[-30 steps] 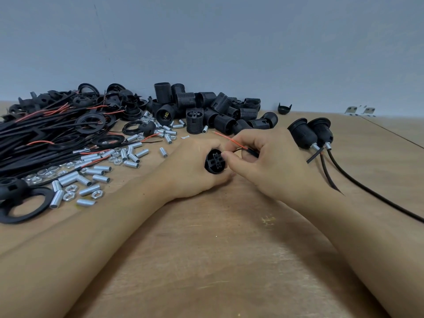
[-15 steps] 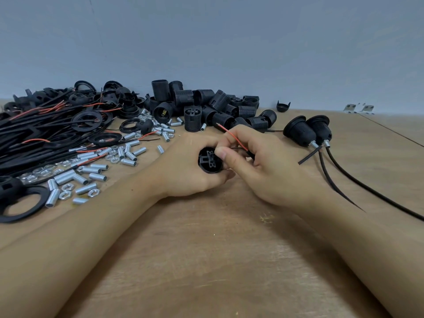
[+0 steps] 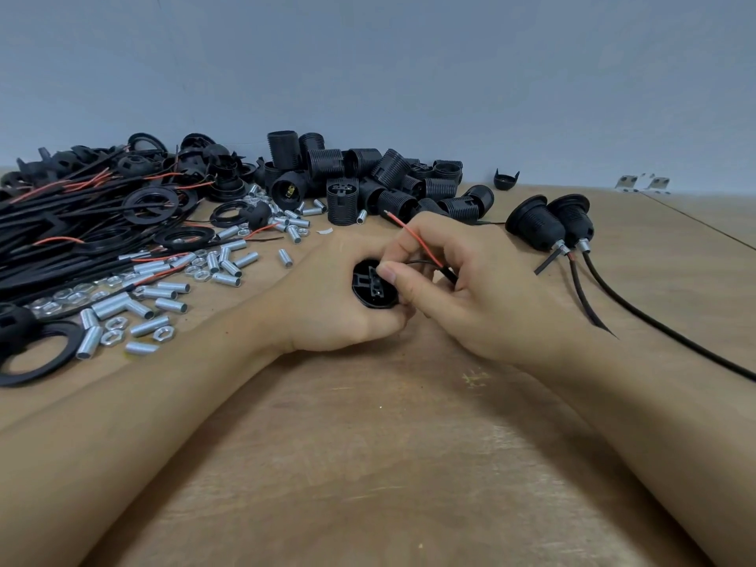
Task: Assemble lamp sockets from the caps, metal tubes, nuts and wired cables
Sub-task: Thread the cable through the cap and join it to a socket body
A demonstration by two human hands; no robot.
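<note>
left hand [image 3: 327, 296] half hides socket [image 3: 374, 289], right hand [image 3: 470, 292] pinching wire [image 3: 419, 243].

Both forearms bare, no sleeves; hands [image 3: 409, 288] w/ short trimmed nails

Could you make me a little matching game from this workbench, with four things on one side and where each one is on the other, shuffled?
Things:
1. black socket piece
2. red wire
3. two finished sockets
4. metal tubes

Places:
A. lying loose on the table, left of the hands
B. gripped in the left hand
C. standing to the right of the hands, cables trailing toward the camera
D. sticking up from the right hand, between its fingers

Pairs: 1-B, 2-D, 3-C, 4-A
</note>
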